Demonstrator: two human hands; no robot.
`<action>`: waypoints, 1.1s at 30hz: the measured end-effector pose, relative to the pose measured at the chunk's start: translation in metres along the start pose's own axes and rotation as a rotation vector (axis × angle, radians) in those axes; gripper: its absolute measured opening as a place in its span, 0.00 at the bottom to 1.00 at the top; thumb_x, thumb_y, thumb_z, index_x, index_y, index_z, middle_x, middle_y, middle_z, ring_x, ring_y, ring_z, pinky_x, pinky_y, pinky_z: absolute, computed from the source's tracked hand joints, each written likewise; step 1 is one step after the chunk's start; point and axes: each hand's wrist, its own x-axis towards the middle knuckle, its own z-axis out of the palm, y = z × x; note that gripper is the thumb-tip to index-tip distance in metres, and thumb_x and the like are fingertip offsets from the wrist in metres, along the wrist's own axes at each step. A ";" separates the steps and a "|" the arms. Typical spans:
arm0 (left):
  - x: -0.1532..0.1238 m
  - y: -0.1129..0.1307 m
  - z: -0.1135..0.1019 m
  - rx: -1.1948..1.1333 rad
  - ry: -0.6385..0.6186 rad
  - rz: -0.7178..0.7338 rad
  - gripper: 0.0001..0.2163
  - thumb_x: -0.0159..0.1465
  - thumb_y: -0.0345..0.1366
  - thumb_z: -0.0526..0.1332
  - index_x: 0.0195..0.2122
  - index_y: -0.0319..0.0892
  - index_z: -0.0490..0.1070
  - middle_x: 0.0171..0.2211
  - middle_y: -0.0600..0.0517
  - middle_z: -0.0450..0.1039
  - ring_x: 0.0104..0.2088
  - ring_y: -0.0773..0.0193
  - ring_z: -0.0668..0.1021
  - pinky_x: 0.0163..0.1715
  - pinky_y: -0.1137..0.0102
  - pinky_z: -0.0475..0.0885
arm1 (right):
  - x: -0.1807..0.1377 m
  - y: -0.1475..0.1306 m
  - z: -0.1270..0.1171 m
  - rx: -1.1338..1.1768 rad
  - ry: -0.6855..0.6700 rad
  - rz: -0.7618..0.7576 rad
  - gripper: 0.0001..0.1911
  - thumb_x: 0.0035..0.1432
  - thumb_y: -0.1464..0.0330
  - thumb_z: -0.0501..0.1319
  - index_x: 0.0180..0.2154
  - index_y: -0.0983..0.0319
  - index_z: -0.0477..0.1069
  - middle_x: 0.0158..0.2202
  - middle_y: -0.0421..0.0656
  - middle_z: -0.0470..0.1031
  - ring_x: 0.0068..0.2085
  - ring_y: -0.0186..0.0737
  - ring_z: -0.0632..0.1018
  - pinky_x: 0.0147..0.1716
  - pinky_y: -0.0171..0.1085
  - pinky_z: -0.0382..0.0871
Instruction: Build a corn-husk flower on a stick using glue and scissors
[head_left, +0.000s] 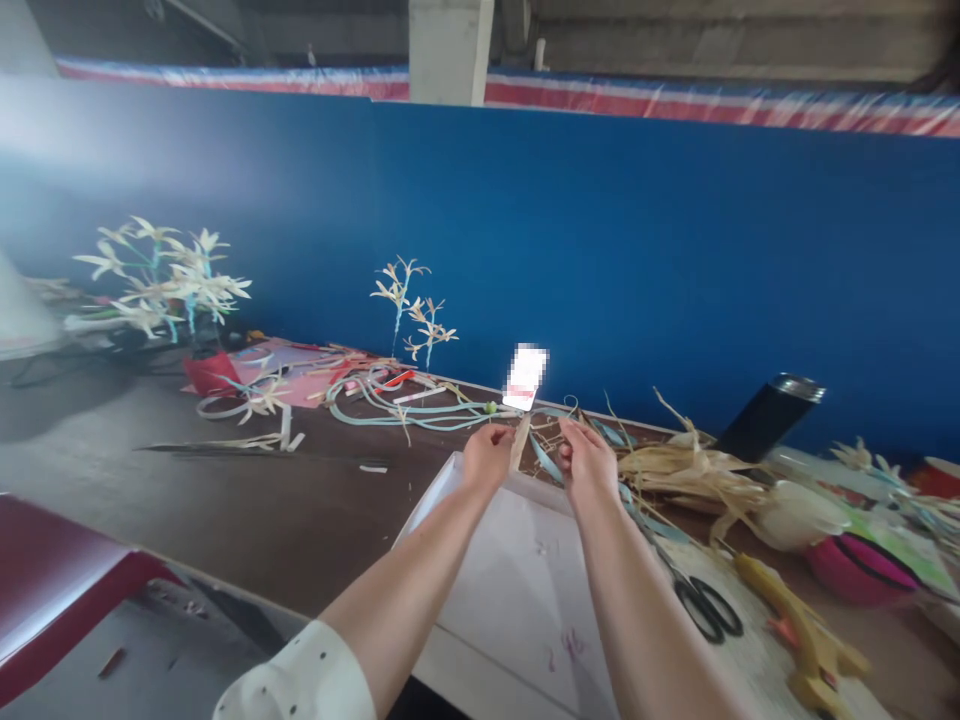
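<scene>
Over the far end of a white tray-like box (517, 590), my left hand (487, 458) is closed in a pinch at a narrow pale strip (520, 442), which looks like dried husk. A short gap to the right, my right hand (590, 462) is also closed, thumb against curled fingers. Whatever it may hold is too small to make out. Just beyond the hands a lit phone (526, 376) stands upright, its screen blurred out. Light-blue strips (546, 458) and thin stems lie between and behind the hands.
Dried husks (686, 468), black-handled scissors (709, 608), a yellow glue gun (802, 635), a pink pouch (862, 568) and a dark flask (772, 415) lie to the right. Pale husk flowers (172, 275) stand at left, near coiled light-blue cords (360, 408). A blue partition (637, 240) rises behind.
</scene>
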 end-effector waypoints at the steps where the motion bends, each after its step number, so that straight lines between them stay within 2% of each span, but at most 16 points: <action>1: 0.003 0.005 0.002 0.001 0.039 0.035 0.08 0.60 0.34 0.57 0.36 0.42 0.75 0.34 0.49 0.77 0.36 0.62 0.77 0.38 0.69 0.68 | 0.003 0.004 0.001 0.006 0.025 -0.015 0.19 0.31 0.64 0.73 0.29 0.63 0.73 0.18 0.34 0.65 0.17 0.25 0.60 0.12 0.27 0.49; 4: 0.008 0.010 0.010 0.040 0.239 0.213 0.08 0.61 0.31 0.55 0.37 0.41 0.74 0.36 0.48 0.75 0.37 0.61 0.75 0.40 0.67 0.68 | 0.012 0.020 -0.001 0.004 0.109 -0.062 0.19 0.34 0.62 0.72 0.30 0.63 0.74 0.15 0.32 0.61 0.16 0.27 0.60 0.13 0.28 0.50; 6: 0.006 0.005 0.017 0.068 0.360 0.413 0.11 0.61 0.28 0.53 0.41 0.40 0.72 0.39 0.45 0.73 0.39 0.61 0.74 0.41 0.66 0.69 | 0.015 0.029 -0.004 -0.017 0.152 -0.095 0.19 0.36 0.60 0.71 0.31 0.63 0.74 0.14 0.33 0.60 0.16 0.27 0.60 0.13 0.29 0.51; 9: 0.000 -0.005 0.023 0.192 0.378 0.718 0.13 0.62 0.27 0.53 0.45 0.42 0.71 0.44 0.45 0.71 0.48 0.59 0.70 0.51 0.62 0.64 | 0.017 0.037 -0.008 -0.078 0.164 -0.165 0.20 0.37 0.58 0.71 0.31 0.64 0.75 0.15 0.34 0.62 0.17 0.27 0.60 0.14 0.30 0.53; 12: -0.005 -0.008 0.024 0.361 0.306 0.864 0.12 0.64 0.31 0.55 0.47 0.46 0.71 0.46 0.47 0.70 0.49 0.60 0.70 0.52 0.62 0.61 | 0.017 0.038 -0.012 -0.147 0.140 -0.215 0.20 0.38 0.57 0.70 0.31 0.64 0.75 0.16 0.35 0.63 0.17 0.28 0.60 0.15 0.31 0.53; 18: -0.005 0.000 0.022 0.504 0.237 0.891 0.10 0.63 0.41 0.57 0.43 0.48 0.73 0.42 0.50 0.73 0.45 0.59 0.71 0.47 0.62 0.60 | 0.016 0.038 -0.019 -0.177 0.121 -0.200 0.21 0.38 0.55 0.70 0.32 0.64 0.76 0.14 0.34 0.61 0.16 0.28 0.60 0.15 0.31 0.52; 25: -0.014 0.005 0.021 0.531 0.174 0.950 0.08 0.64 0.37 0.55 0.39 0.45 0.74 0.39 0.49 0.72 0.43 0.59 0.70 0.45 0.62 0.59 | 0.016 0.040 -0.024 -0.283 0.130 -0.282 0.20 0.39 0.56 0.68 0.31 0.64 0.77 0.20 0.38 0.70 0.21 0.32 0.66 0.21 0.33 0.60; 29: -0.011 0.002 0.021 0.583 0.189 0.914 0.08 0.64 0.37 0.55 0.38 0.43 0.72 0.39 0.48 0.72 0.42 0.59 0.70 0.43 0.63 0.60 | 0.015 0.040 -0.026 -0.367 0.106 -0.310 0.20 0.40 0.55 0.68 0.32 0.64 0.78 0.20 0.39 0.70 0.22 0.33 0.68 0.23 0.34 0.62; 33: -0.007 -0.002 0.022 0.611 0.199 0.879 0.10 0.65 0.40 0.54 0.36 0.44 0.72 0.36 0.48 0.71 0.40 0.58 0.69 0.41 0.63 0.59 | 0.010 0.037 -0.023 -0.359 0.070 -0.298 0.19 0.40 0.56 0.68 0.32 0.63 0.78 0.21 0.39 0.70 0.22 0.33 0.67 0.24 0.33 0.63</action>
